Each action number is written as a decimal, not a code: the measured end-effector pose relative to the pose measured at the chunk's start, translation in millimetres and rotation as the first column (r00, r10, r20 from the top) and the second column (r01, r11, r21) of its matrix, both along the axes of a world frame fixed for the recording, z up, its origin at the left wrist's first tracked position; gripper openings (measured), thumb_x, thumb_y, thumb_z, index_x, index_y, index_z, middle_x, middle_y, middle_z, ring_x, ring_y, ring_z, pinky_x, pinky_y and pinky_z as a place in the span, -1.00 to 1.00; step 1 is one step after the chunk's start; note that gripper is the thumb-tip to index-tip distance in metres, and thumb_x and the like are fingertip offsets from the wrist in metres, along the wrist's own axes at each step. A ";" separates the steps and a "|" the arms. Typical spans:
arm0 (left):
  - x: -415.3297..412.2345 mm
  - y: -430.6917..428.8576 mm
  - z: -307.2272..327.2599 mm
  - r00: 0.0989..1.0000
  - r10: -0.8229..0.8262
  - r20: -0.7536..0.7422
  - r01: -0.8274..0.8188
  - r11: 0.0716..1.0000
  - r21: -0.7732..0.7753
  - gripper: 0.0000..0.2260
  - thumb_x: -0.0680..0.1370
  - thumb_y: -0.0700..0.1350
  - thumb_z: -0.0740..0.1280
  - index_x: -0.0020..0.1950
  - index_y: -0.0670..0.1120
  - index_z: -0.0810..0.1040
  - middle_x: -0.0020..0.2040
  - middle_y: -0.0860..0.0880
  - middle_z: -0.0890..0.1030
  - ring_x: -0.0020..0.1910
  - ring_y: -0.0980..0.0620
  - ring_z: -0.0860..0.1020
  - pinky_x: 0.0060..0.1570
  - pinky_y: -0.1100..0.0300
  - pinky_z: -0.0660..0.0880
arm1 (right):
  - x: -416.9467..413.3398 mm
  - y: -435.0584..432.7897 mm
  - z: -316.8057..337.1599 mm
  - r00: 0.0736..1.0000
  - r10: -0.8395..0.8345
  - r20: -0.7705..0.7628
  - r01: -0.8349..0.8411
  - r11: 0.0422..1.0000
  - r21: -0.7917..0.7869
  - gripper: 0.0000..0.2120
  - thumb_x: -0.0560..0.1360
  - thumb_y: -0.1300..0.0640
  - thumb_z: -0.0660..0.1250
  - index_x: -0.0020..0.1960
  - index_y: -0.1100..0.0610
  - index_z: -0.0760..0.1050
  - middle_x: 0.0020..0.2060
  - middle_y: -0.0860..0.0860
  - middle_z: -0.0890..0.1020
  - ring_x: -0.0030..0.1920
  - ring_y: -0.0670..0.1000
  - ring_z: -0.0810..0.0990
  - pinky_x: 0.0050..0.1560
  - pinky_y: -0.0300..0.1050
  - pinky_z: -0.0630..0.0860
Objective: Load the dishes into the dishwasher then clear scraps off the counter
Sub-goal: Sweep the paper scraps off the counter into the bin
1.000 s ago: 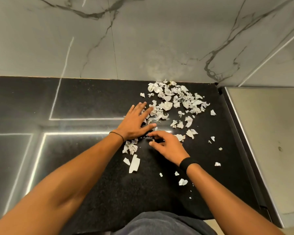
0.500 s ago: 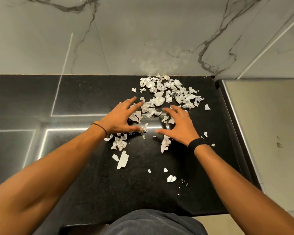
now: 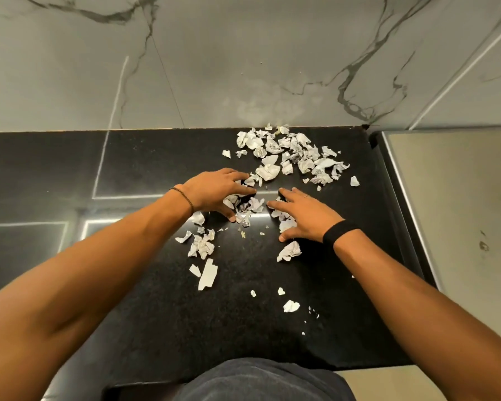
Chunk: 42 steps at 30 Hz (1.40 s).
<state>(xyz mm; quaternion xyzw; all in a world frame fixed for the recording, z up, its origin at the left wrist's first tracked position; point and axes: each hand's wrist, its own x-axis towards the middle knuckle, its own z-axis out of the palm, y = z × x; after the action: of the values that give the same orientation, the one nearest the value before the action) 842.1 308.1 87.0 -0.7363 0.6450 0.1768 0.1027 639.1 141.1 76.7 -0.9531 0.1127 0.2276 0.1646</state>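
Scraps of torn and crumpled white paper (image 3: 289,157) lie scattered over the glossy black stone worktop (image 3: 145,314), the densest heap sitting in the upper centre of the frame, just beside the foot of the grey veined marble wall (image 3: 214,68). Both hands work at the centre of the frame. The left hand (image 3: 214,191) is palm down with fingers curved over a small clump of pieces; its grip is half closed, cupping rather than pinching, and some paper shows under the fingers. The right hand (image 3: 304,217) is spread flat and wide, fingers splayed, with pieces trapped beneath the palm; it grasps nothing firmly. The hands face each other, apparently to rake loose pieces into one pile between them. Smaller groups lie apart: a cluster with a long flat white strip (image 3: 207,274) lower left of centre, a crumpled piece (image 3: 289,251) just below the right wrist, and tiny fragments (image 3: 291,306) towards the lower centre. A pale steel-edged surface (image 3: 457,212) fills the right of the frame. No dishes or dishwasher are visible; judged on that, the scrap-clearing stage is under way and far from complete.
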 end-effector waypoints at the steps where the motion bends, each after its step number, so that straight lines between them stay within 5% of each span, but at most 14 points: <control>1: -1.6 3.0 -0.2 1.000 0.004 -0.010 -0.004 1.000 -0.028 -0.29 0.47 0.20 0.45 0.55 0.25 0.23 0.60 0.04 0.18 0.56 -0.05 0.17 0.24 -0.07 0.49 | -3.7 2.1 -1.3 0.999 0.007 0.043 -0.007 1.000 -0.006 -0.22 0.39 -0.12 0.53 0.52 -0.11 0.28 0.56 0.07 0.21 0.56 0.18 0.14 0.46 0.19 0.29; 4: -5.7 5.9 -1.0 0.999 0.012 -0.051 -0.017 0.996 -0.090 -0.36 0.52 0.11 0.44 0.55 0.20 0.27 0.56 0.04 0.27 0.50 -0.04 0.29 0.23 -0.03 0.51 | -8.5 7.9 -1.8 0.991 0.041 0.131 -0.038 0.999 -0.032 -0.43 0.43 -0.05 0.49 0.40 -0.02 0.47 0.36 0.05 0.47 0.38 0.12 0.42 0.29 0.11 0.43; 6: -7.7 0.5 0.0 0.997 0.025 -0.073 -0.034 0.993 -0.114 -0.25 0.49 0.06 0.48 0.59 0.18 0.17 0.58 0.01 0.24 0.49 -0.07 0.31 0.31 -0.01 0.45 | -8.7 4.7 2.7 0.980 0.008 0.200 -0.001 0.999 -0.034 -0.39 0.42 -0.10 0.49 0.43 -0.06 0.43 0.35 0.01 0.48 0.35 0.11 0.44 0.25 0.13 0.47; 10: -6.8 -27.3 3.4 0.999 0.014 -0.044 -0.021 0.987 -0.160 0.00 0.39 0.04 0.57 0.63 0.18 -0.02 0.61 -0.09 0.14 0.53 -0.16 0.26 0.38 -0.06 0.41 | 1.9 -28.6 15.6 0.987 -0.051 0.155 0.085 0.972 -0.220 0.05 0.23 -0.37 0.51 0.57 -0.18 0.09 0.58 0.03 0.15 0.55 0.20 0.13 0.43 0.29 0.26; 13: 2.2 -57.1 5.4 0.998 -0.001 0.063 0.009 0.990 -0.138 0.12 0.32 0.13 0.60 0.63 0.19 -0.13 0.64 -0.12 0.03 0.59 -0.23 0.07 0.46 -0.17 0.25 | 15.5 -67.8 20.4 0.984 -0.178 0.012 0.176 0.961 -0.214 0.32 0.05 -0.44 0.55 0.58 -0.25 -0.15 0.61 0.04 -0.15 0.58 0.27 -0.19 0.42 0.52 0.01; 20: 24.8 -109.4 4.9 0.994 0.084 0.074 -0.088 0.995 0.050 0.20 0.20 0.42 0.51 0.59 0.27 -0.23 0.64 -0.05 -0.23 0.59 -0.26 -0.22 0.48 -0.43 -0.04 | 56.2 -108.8 19.1 0.957 -0.233 -0.172 0.230 0.973 -0.037 0.39 0.02 -0.38 0.61 0.57 -0.28 -0.21 0.61 0.01 -0.22 0.56 0.33 -0.24 0.47 0.46 0.04; 25: 16.2 -107.8 1.8 0.991 0.110 -0.078 -0.107 0.993 0.040 -0.10 0.40 0.27 0.48 0.61 0.18 0.09 0.65 -0.05 0.02 0.61 -0.17 0.03 0.53 -0.17 0.16 | 61.1 -80.3 6.1 0.988 -0.136 -0.070 0.133 0.990 -0.042 0.19 0.22 -0.33 0.56 0.61 -0.13 -0.08 0.61 0.06 0.03 0.56 0.35 -0.04 0.50 0.33 0.14; 29: -9.8 -79.7 -3.3 0.989 0.114 -0.095 -0.131 0.973 -0.190 -0.48 0.52 0.06 0.45 0.47 0.07 0.45 0.48 0.00 0.44 0.41 -0.09 0.45 0.33 -0.08 0.46 | 43.1 -45.8 -0.8 0.989 -0.072 0.128 0.087 0.989 -0.117 -0.40 0.50 -0.09 0.42 0.48 -0.01 0.33 0.35 0.06 0.50 0.35 0.20 0.46 0.28 0.13 0.46; 33: -39.0 -57.9 -2.3 0.984 0.174 -0.032 -0.175 0.938 -0.299 -0.69 0.55 -0.15 0.39 0.28 0.06 0.58 0.20 0.02 0.63 0.16 -0.08 0.61 0.06 -0.04 0.59 | 19.7 -14.6 -2.8 0.960 -0.081 0.269 0.143 0.966 -0.217 -0.79 0.58 0.11 0.28 0.21 0.06 0.52 0.03 0.05 0.60 0.04 0.20 0.63 -0.04 0.10 0.58; 36: -47.6 -51.0 4.7 0.975 0.221 -0.009 -0.213 0.929 -0.304 -0.75 0.56 -0.18 0.37 0.19 0.06 0.63 0.13 0.01 0.67 0.09 -0.09 0.64 0.02 -0.02 0.60 | 14.4 -9.6 4.0 0.949 -0.137 0.284 0.198 0.960 -0.198 -0.84 0.56 0.17 0.28 0.11 0.08 0.56 -0.01 0.08 0.63 0.01 0.23 0.63 -0.05 0.09 0.58; 42: -47.3 -35.8 24.4 0.937 0.334 -0.098 -0.345 0.853 -0.390 -0.78 0.54 -0.15 0.44 0.18 0.01 0.67 0.09 -0.04 0.70 0.09 -0.09 0.65 0.07 -0.04 0.60 | 14.7 -23.8 29.4 0.883 -0.314 0.349 0.318 0.947 0.047 -0.70 0.54 0.14 0.38 0.27 0.03 0.60 0.15 0.09 0.68 0.18 0.15 0.62 0.28 0.03 0.51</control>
<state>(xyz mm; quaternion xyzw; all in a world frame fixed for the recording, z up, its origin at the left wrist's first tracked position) 794.8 272.2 111.3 -0.8413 0.5286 0.0658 -0.0921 653.8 117.3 106.1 -0.9481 0.2366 0.0229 0.2113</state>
